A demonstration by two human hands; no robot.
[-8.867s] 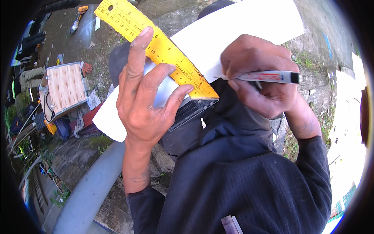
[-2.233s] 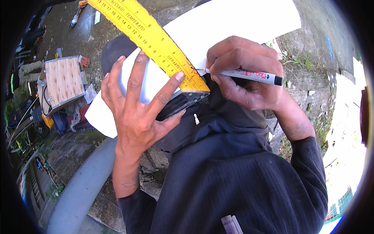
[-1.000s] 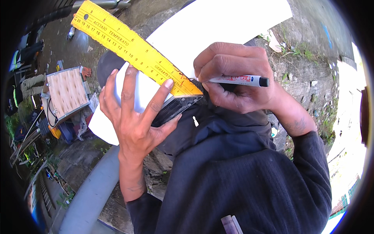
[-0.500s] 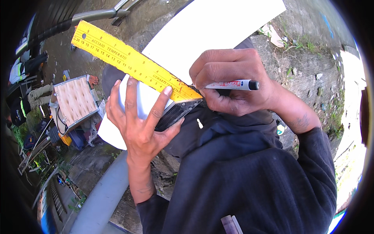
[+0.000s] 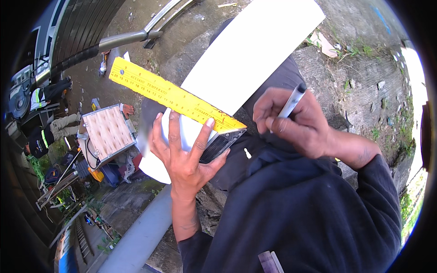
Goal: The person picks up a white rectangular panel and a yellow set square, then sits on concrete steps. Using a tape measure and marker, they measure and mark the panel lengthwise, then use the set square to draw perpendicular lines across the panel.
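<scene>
A long white panel (image 5: 259, 50) lies slantwise across my legs. Over it rests a try square (image 5: 168, 93) with a yellow graduated blade and a black stock. My left hand (image 5: 185, 159) grips the square, its fingertips pressing on the blade's near edge and its thumb along the stock. Just right of the blade's end, my right hand (image 5: 302, 129) holds a white marker pen (image 5: 291, 103) with a dark back end pointing up. The pen is apart from the panel, its writing tip hidden by my fingers.
At the left, another person's hand (image 5: 129, 109) rests by a wooden-topped box (image 5: 107, 134). A thick grey pipe (image 5: 141, 232) runs along the lower left. Rough concrete ground (image 5: 350, 82) with stones and weeds lies to the right.
My right hand has drawn the marker away from the blade's edge, to the right, and the pen's back end has swung upward. The left hand keeps its hold; the whole view has shifted slightly.
</scene>
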